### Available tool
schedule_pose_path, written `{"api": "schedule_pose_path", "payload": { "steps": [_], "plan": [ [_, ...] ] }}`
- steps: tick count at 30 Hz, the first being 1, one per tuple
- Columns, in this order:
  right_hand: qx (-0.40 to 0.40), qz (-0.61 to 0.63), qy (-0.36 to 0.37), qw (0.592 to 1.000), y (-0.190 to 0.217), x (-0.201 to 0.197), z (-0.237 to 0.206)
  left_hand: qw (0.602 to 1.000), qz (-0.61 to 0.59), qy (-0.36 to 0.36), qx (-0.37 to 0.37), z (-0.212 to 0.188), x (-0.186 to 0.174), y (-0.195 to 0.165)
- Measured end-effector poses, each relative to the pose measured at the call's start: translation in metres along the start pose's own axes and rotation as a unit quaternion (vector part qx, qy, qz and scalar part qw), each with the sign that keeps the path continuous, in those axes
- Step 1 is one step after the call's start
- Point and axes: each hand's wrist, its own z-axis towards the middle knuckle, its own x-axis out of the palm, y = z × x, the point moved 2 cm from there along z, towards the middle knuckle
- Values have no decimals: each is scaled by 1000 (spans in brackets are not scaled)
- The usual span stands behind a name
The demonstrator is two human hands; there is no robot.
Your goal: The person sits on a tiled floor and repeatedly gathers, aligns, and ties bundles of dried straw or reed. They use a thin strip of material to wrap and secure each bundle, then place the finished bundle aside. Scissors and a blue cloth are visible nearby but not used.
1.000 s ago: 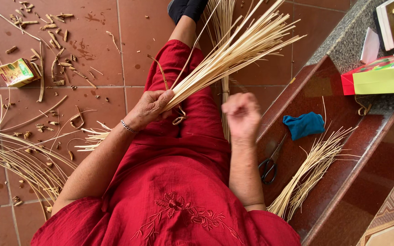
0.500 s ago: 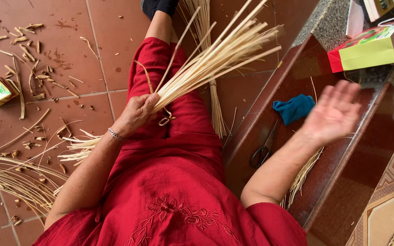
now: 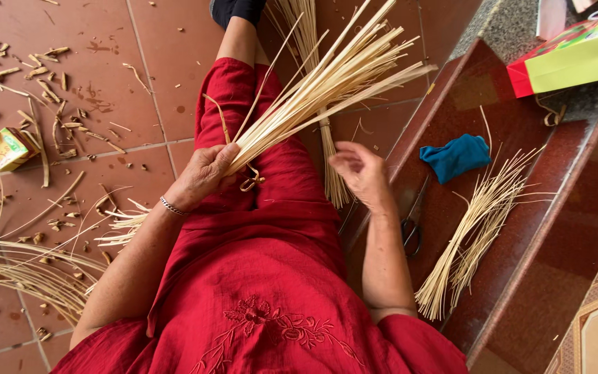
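My left hand has its grip clenched around the gathered end of a bundle of pale straw-coloured reed strips — the strips fan up and away from my fist, over my lap in its red embroidered dress. A short tie of the same material curls just below my knuckles. My right hand hovers beside the bundle, its grip released, fingers loosely curled and holding nothing, not touching the strips.

To my right, on the dark red polished step, lies a second sheaf of thin pale reeds, with a crumpled teal cloth just above it and black-handled scissors near my right forearm. Higher up sits a red and yellow-green cardboard box. On the terracotta tiled floor to my left — scattered reed offcuts, a small yellow and green carton, and long curved strips near my elbow.
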Motion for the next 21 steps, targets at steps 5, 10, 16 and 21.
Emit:
{"api": "schedule_pose_path", "payload": {
  "steps": [5, 10, 16, 21],
  "plan": [
    [-104, 157, 77, 979, 41, 56, 22, 1000, 2, 17, 15, -3, 9, -2],
    [-75, 234, 22, 969, 48, 66, 20, 1000, -1, 10, 6, -7, 14, -11],
    [-7, 400, -121, 908, 11, 30, 14, 999, -1, 31, -16, -13, 8, -25],
    [-6, 621, -229, 750, -21, -37, 14, 999, -19, 40, -15, -14, 9, -27]
  ]
}}
